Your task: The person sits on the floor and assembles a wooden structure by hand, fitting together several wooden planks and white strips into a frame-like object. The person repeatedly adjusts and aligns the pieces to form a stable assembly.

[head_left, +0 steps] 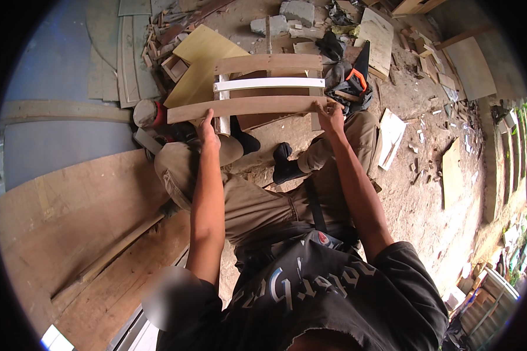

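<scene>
A reddish-brown wooden slat [246,107] lies crosswise before my knees, and both hands hold it. My left hand [208,130] grips its near edge left of the middle, thumb on top, other fingers mostly hidden. At the slat's right end, my right hand [331,118] is closed on it with bent fingers. Beyond it, a white strip [269,83] and another brown slat [269,63] run roughly parallel across two uprights. The left upright [222,124] shows beside my left hand. Whether the held slat is fastened to the uprights, I cannot tell.
A handsaw with an orange handle [356,77] rests on a dark bag right of the frame. A yellowish board [202,58] leans at the left, near a red container [152,114]. Large wooden panels [82,210] line the left side. Offcuts and concrete blocks [297,13] lie farther off.
</scene>
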The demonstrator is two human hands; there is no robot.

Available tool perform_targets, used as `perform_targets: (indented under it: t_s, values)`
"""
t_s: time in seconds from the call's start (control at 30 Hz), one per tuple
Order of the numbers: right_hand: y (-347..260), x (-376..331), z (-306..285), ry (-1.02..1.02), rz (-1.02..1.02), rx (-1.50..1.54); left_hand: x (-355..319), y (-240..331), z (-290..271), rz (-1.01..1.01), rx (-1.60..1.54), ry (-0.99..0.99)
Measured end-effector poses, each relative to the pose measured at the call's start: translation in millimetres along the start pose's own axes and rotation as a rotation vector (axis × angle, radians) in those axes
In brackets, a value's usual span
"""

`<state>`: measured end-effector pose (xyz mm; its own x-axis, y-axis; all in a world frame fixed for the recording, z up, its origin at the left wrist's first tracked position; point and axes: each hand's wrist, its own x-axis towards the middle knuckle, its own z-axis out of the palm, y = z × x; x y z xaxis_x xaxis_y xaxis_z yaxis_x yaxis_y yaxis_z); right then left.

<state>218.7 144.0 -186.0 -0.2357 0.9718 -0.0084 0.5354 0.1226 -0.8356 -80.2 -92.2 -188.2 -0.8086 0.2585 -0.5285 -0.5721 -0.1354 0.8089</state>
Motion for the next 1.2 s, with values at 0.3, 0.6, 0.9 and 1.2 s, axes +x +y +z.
perform_targets:
  t_s: [0.3, 0.6, 0.9, 1.2]
  values:
    - [-1, 2, 3, -0.037, 0.080, 0.061, 15, -5, -15, -0.076, -0.177, -0.042]
    - [-17, -4, -10, -0.051, 0.117, 0.017, 5, -3, -7, -0.060, -0.061, -0.055]
    - [0, -2, -4, -0.033, 0.060, 0.008, 8, -1, -9, -0.016, -0.065, -0.060]
    - [-18, -10, -15, -0.018, 0.011, 0.017, 4, 2, -2, -0.068, -0.016, 0.034]
